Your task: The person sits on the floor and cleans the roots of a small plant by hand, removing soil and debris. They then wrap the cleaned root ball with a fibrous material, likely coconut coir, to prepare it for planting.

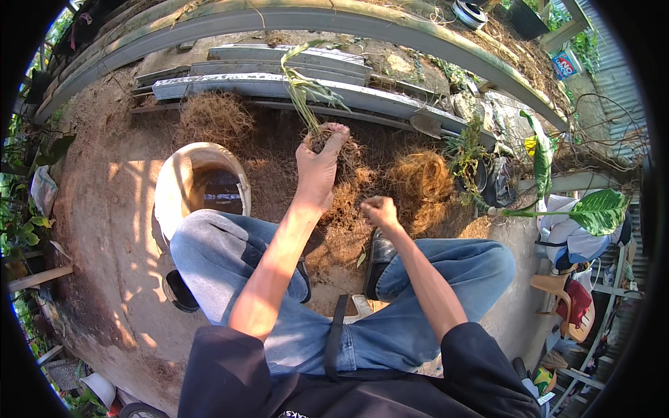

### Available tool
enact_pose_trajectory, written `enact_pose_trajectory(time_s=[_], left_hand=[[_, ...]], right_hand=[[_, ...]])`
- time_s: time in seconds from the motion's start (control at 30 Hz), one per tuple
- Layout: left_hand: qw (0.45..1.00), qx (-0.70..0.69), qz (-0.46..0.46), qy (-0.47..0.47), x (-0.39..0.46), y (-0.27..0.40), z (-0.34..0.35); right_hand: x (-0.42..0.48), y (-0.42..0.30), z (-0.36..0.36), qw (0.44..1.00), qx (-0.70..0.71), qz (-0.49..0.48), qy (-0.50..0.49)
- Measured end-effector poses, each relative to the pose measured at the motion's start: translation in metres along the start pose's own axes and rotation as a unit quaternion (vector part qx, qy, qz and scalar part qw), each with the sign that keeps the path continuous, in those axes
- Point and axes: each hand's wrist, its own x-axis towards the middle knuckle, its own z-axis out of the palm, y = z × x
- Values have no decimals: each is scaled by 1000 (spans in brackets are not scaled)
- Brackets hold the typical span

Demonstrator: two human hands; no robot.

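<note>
My left hand (318,175) grips the root ball (347,162) of a leafy plant (300,86). The plant's pale stems and drooping leaves point away from me, and fine roots hang out beside my fingers. Lower and to the right, my right hand (381,211) is curled, with its fingertips drawn together. Whether anything small is pinched there cannot be made out. Beneath both hands lies a heap of brown fibre and loose soil (339,209). A coil of orange-brown coconut fibre (420,175) rests just beyond my right hand.
A pale bucket (175,183) with dark liquid stands by my left knee, near a black pot (180,290). Metal channels (261,86) and a trowel blade (426,125) lie ahead. Another fibre clump (214,117) is at left. A broad-leaved plant (598,211) leans in from the right.
</note>
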Motion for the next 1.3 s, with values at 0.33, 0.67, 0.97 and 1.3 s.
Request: enact_pose_trajectory(time_s=[0.33,0.67,0.97,1.3], left_hand=[[997,45,64,1,-9,6,18],[996,68,53,29,-9,7,16],[998,58,28,22,-7,6,21],[999,12,-15,27,-8,12,19]], right_hand=[[18,81,73,943,-289,-154,65],[18,94,76,941,-203,-245,114],[25,82,122,952,-149,-218,157],[26,97,78,930,-287,-227,17]])
